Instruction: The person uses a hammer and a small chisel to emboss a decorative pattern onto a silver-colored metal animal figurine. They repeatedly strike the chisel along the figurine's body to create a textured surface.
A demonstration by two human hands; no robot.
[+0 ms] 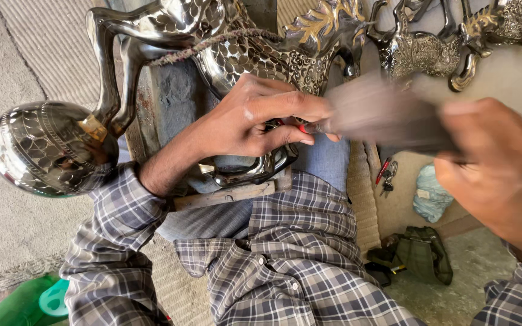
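Left hand: my left hand sits at the centre of the frame, its grip pinched together on a small tool with a red tip, thumb and fingers closed tight so the point stays put on the metal.

Right hand: my right hand is at the right of the frame, its grip wrapped around the handle of a hammer; the hammer is a blur, so I cannot tell its exact shape.

Metal piece: the big engraved metal piece lies across my lap and a block from the upper middle of the frame down to the centre, pressed under my left hand so it does not slide.

Rope: a rope runs over the piece at the upper middle, seemingly to bind it down.

Wooden strip: a wooden strip lies just under the piece's lower edge, against my knee, apparently as a stop.

Round base: the piece's round patterned base hangs out at the left, off the block.

Other pieces: similar ornate metal pieces rest at the upper right, well apart from my hands.

Floor items: a pale blue bag, a dark green pouch and a small red-handled tool lie on the floor at the lower right, within reach.
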